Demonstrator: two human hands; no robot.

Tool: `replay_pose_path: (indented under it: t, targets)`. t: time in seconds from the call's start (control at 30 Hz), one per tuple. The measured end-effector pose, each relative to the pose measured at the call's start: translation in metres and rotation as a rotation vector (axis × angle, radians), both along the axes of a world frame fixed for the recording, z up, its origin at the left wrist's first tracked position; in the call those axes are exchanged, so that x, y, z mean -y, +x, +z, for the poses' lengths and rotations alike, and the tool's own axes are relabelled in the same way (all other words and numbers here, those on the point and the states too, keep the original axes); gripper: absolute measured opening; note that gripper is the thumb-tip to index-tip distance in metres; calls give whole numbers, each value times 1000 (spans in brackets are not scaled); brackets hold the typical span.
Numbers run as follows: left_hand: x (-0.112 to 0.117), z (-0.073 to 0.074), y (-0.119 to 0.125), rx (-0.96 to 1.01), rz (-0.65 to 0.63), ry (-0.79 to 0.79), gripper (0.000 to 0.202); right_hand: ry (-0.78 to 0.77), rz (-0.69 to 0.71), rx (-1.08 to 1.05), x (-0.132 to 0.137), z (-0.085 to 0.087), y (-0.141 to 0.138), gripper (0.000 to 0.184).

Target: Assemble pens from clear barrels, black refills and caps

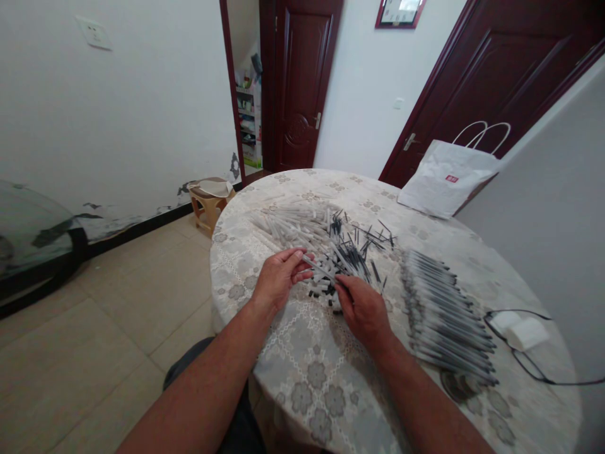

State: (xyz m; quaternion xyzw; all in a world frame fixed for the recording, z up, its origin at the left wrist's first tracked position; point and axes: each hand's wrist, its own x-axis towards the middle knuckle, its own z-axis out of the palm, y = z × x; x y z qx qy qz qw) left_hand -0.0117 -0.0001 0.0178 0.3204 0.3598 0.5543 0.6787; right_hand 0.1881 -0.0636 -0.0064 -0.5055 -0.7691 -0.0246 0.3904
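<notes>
A slim whitish pen spans the gap between my two hands above the table. My left hand pinches its upper left end between thumb and fingers. The fingers of my right hand are closed round its other, darker end. Just beyond lie a loose pile of white pen barrels and a scatter of thin black sticks that look like refills or inner parts. Small white and black caps lie between and under my hands. Right of my right hand, many similar dark-tipped pens form a neat row.
A patterned cloth covers the round table. Black-framed glasses and a white folded item rest at the right. A white paper bag stands at the back right edge. A stool is beyond the table's left side.
</notes>
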Motion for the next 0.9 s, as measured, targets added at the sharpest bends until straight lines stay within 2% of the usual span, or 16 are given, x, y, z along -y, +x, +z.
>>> replay_pose_path:
  t: [0.13,0.27,0.5,0.57,0.63,0.67,0.8,0.9]
  targets:
    - [0,-1,0,-36,-6,21,25,-10,-8,-5,0,0,0,26]
    - [-1,-6,1,-71,-18,49,25,-129,-42,-135,4,5,-1,26]
    - [-2,-6,-1,-156,-54,91,25,-696,7,-752,-1,10,-2,31]
    - [1,-4,1,-183,-43,92,26,-795,45,-837,-3,13,-2,27]
    - [4,-2,4,-213,-37,107,27,-814,87,-789,-3,18,-2,20]
    - [5,-2,6,-238,-62,124,29,-773,82,-724,-3,21,-2,17]
    - [10,0,12,-407,-224,233,38,-440,38,-222,3,39,1,12]
    - [13,0,12,-536,-302,308,39,-367,18,75,11,53,8,8]
